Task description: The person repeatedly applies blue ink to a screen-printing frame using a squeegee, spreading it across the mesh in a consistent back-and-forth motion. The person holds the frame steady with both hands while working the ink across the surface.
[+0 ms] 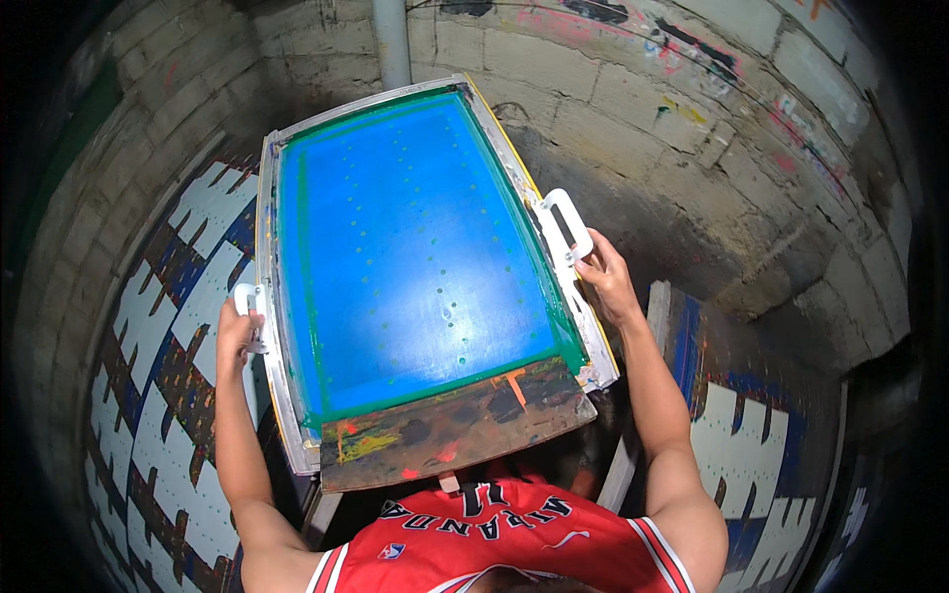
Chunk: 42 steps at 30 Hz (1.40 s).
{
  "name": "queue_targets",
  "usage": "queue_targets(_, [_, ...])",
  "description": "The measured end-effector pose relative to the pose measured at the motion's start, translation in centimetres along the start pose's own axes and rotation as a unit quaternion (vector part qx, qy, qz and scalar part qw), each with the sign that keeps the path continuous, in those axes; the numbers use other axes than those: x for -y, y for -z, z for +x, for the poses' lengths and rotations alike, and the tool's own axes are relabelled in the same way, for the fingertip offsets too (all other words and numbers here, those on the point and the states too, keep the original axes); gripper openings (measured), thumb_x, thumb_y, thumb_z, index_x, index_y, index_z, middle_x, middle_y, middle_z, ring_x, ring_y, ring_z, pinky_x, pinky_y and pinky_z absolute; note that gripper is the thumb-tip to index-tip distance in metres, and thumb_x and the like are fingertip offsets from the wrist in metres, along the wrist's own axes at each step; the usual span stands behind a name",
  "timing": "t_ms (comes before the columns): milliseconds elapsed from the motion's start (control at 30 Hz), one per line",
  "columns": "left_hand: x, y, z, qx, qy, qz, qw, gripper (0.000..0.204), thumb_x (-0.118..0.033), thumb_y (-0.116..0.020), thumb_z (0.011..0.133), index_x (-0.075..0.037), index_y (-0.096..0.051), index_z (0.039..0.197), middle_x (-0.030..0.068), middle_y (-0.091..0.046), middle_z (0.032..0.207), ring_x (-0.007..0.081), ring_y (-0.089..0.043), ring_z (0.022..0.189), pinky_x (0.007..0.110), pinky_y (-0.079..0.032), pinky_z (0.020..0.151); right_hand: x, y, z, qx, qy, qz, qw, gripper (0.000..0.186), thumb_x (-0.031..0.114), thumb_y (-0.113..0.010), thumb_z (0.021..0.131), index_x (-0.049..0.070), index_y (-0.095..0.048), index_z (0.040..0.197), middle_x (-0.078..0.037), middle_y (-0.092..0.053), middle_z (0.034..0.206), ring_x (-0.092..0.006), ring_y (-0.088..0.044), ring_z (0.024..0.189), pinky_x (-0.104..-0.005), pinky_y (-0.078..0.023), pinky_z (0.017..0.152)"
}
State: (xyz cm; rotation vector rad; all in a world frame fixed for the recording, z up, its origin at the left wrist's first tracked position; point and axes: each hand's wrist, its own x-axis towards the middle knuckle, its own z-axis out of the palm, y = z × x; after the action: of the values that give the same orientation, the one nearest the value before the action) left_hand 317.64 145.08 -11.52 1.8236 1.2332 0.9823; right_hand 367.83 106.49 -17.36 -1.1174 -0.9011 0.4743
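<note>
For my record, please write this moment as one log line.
left hand: gripping left white handle | right hand: gripping right white handle | framed blue panel: between hands | paint-stained board: at near edge

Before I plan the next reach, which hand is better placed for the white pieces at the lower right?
Likely the right hand: it holds a white handle on the same side as those white pieces; the left hand is across the blue screen.

A vertical grey pipe (391,44) runs down the far block wall (554,64). Pink, black and yellow paint marks (684,111) cover parts of the wall's upper right. A paint-speckled surface (188,392) at left carries white notched panels (168,474); a second surface (686,341) at right carries similar white panels (743,450).
</note>
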Motion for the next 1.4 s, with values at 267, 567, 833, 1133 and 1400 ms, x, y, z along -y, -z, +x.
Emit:
queue_targets(267, [-1.1, -0.9, 0.2, -0.001, 0.037, 0.013, 0.999, 0.042, 0.004, -0.07, 0.076, 0.002, -0.057, 0.116, 0.0081, -0.063, 0.091, 0.0208, -0.062, 0.078, 0.039, -0.052, 0.07, 2.1, -1.2, 0.9, -0.008, 0.003, -0.026, 1.0, 0.069, 0.009, -0.07, 0.089, -0.002, -0.041, 0.15, -0.015, -0.057, 0.131, -0.0229, -0.053, 0.125, -0.0377, -0.041, 0.107])
queue_targets(567, [3.9, -0.2, -3.5, -0.018, 0.081, 0.036, 0.996, 0.037, 0.005, -0.069, 0.08, 0.0, -0.056, 0.114, 0.0057, -0.061, 0.089, 0.0156, -0.058, 0.071, 0.034, -0.046, 0.061, -1.8, -2.3, -1.5, -0.013, -0.031, -0.03, 0.999, 0.075, 0.014, -0.073, 0.084, -0.002, -0.041, 0.15, -0.017, -0.057, 0.133, -0.0264, -0.053, 0.128, -0.0447, -0.037, 0.112])
queue_targets(833, [9.9, 0.4, -13.8, -0.072, 0.128, 0.019, 0.989, 0.039, 0.009, -0.069, 0.077, 0.004, -0.056, 0.113, 0.0099, -0.065, 0.094, 0.0213, -0.065, 0.081, 0.037, -0.053, 0.075, -6.3, -2.7, -4.6, 0.054, -0.065, -0.018, 0.996, 0.077, 0.014, -0.073, 0.083, -0.003, -0.041, 0.15, -0.018, -0.058, 0.134, -0.0269, -0.052, 0.13, -0.0445, -0.035, 0.113])
queue_targets(1133, [7.6, 1.8, -16.9, -0.153, 0.175, 0.032, 0.972, 0.032, 0.006, -0.069, 0.079, 0.001, -0.057, 0.108, 0.0054, -0.061, 0.084, 0.0163, -0.059, 0.069, 0.035, -0.049, 0.062, -5.8, -4.5, 3.2, 0.157, -0.076, 0.002, 0.985, 0.074, 0.011, -0.072, 0.083, -0.003, -0.042, 0.15, -0.017, -0.057, 0.134, -0.026, -0.053, 0.128, -0.0436, -0.035, 0.113])
queue_targets(1400, [8.9, 1.8, -18.6, -0.202, 0.244, 0.094, 0.944, 0.037, 0.006, -0.073, 0.078, 0.0, -0.057, 0.111, 0.0061, -0.062, 0.083, 0.0155, -0.056, 0.064, 0.033, -0.045, 0.057, -8.7, -6.7, 10.2, 0.242, -0.079, 0.03, 0.967, 0.068, 0.006, -0.068, 0.084, -0.003, -0.045, 0.147, -0.013, -0.058, 0.132, -0.0243, -0.054, 0.124, -0.0411, -0.037, 0.111])
